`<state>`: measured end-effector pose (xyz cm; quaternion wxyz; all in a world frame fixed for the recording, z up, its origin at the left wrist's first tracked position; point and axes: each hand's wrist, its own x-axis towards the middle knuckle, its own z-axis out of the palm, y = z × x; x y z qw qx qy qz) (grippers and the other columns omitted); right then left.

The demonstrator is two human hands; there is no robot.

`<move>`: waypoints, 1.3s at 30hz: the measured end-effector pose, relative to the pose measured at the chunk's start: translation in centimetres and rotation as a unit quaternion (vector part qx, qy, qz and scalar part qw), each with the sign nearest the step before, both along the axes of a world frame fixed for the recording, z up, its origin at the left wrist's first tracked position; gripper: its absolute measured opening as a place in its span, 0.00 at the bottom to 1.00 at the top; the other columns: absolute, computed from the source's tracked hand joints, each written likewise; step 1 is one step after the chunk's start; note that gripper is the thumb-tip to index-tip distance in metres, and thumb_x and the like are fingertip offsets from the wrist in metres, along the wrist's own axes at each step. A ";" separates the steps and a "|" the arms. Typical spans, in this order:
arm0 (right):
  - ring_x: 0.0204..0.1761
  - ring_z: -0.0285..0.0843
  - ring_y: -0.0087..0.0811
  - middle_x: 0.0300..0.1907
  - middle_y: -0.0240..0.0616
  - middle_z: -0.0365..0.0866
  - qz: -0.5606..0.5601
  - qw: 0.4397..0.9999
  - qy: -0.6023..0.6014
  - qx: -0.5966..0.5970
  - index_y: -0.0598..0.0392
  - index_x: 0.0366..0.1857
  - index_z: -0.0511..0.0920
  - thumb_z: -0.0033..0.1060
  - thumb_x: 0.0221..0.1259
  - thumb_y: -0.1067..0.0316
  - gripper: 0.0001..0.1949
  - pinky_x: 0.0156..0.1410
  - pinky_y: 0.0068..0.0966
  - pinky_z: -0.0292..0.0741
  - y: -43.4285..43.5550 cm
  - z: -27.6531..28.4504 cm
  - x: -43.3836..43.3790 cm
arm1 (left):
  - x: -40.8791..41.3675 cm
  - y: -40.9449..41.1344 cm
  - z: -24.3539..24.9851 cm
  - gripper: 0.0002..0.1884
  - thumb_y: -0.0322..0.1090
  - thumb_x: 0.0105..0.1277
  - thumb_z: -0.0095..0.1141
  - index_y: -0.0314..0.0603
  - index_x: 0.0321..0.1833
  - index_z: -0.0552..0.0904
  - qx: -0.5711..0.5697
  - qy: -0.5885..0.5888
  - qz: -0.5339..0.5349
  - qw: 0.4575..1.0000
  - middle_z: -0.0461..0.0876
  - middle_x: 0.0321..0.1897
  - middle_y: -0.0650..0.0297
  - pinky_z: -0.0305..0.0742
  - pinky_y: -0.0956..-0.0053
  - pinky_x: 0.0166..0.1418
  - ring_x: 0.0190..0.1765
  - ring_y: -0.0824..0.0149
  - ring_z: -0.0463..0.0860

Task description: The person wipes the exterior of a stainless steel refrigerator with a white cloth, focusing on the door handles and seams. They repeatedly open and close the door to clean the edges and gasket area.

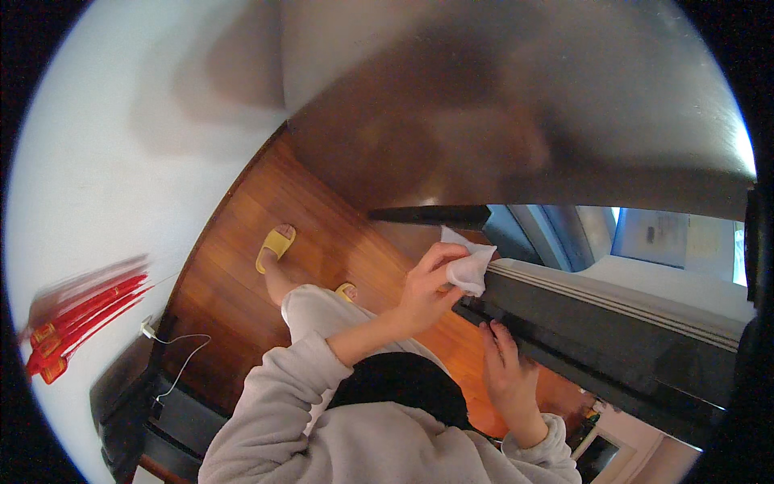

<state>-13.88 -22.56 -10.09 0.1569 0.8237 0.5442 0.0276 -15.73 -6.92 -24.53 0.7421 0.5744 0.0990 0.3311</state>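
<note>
A crumpled white cloth or tissue (471,270) is pinched in my left hand (430,287). It presses on the near end corner of an open dark door (592,327), which looks like a refrigerator door. A pale ribbed gasket (617,298) runs along the door's inner side, just right of the cloth. Below, my right hand (508,366) has its fingertips against the door's dark outer edge. I cannot tell whether it grips that edge or only rests there.
A large brownish-grey glossy panel (459,109) rises ahead. At left are a white wall (121,121) with red hanging tassels (91,320), a white cable (187,363) and a dark cabinet-like object (193,399). Yellow slippers (277,243) stand on the wooden floor (236,266).
</note>
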 end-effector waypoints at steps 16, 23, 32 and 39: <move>0.38 0.85 0.34 0.54 0.35 0.77 0.017 0.999 0.010 0.037 0.54 0.52 0.83 0.61 0.52 0.77 0.20 0.44 0.28 0.81 -0.5 -0.3 0.3 | 0.3 0.3 -4.3 0.19 0.12 0.47 0.59 0.37 0.43 0.84 0.179 -0.062 0.046 0.981 0.83 0.42 0.58 0.79 0.68 0.46 0.44 0.54 0.83; 0.45 0.83 0.36 0.57 0.36 0.75 0.022 0.999 -0.005 0.042 0.53 0.53 0.81 0.58 0.54 0.72 0.19 0.54 0.36 0.76 -2.8 -1.7 0.5 | 1.7 -0.2 4.5 0.11 0.17 0.53 0.63 0.36 0.38 0.86 0.058 -0.090 0.011 0.994 0.84 0.42 0.58 0.78 0.71 0.48 0.44 0.59 0.84; 0.36 0.84 0.34 0.50 0.37 0.79 0.071 0.992 0.005 0.101 0.54 0.44 0.84 0.63 0.48 0.75 0.16 0.41 0.30 0.80 -1.8 -1.3 0.9 | 4.6 0.2 10.9 0.15 0.16 0.50 0.61 0.32 0.43 0.84 0.135 -0.338 0.016 0.931 0.82 0.47 0.57 0.77 0.65 0.56 0.50 0.55 0.82; 0.40 0.84 0.34 0.53 0.34 0.77 0.037 0.997 -0.004 0.061 0.53 0.49 0.83 0.62 0.50 0.73 0.18 0.43 0.28 0.80 -1.4 -1.1 0.2 | 2.5 0.6 1.9 0.19 0.11 0.47 0.57 0.35 0.43 0.83 0.183 -0.184 0.002 0.966 0.83 0.45 0.56 0.79 0.67 0.50 0.48 0.54 0.83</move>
